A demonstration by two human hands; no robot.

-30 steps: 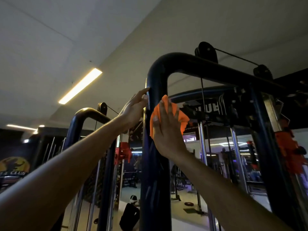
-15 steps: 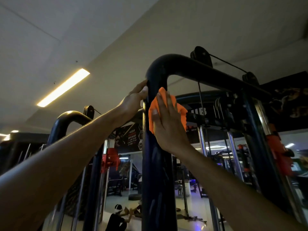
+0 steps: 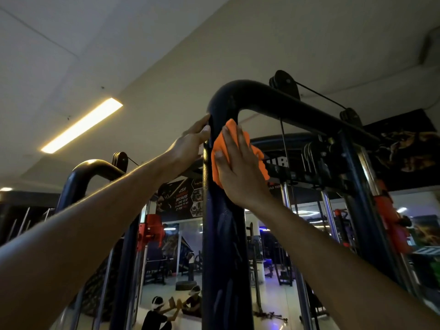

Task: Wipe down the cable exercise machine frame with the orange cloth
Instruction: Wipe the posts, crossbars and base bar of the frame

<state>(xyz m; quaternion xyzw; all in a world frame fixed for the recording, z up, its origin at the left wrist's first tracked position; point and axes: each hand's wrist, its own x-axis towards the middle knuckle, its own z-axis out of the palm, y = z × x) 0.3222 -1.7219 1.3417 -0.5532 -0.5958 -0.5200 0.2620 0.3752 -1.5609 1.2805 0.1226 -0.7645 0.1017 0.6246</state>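
Right hand [image 3: 240,170]: fingers lying straight and together, pressing the crumpled orange cloth [image 3: 258,160] flat against the dark tubular steel upright of the cable machine frame [image 3: 223,246], just below its top bend. Left hand [image 3: 192,141]: to the cloth's left, fingers resting extended on the upright's far side.
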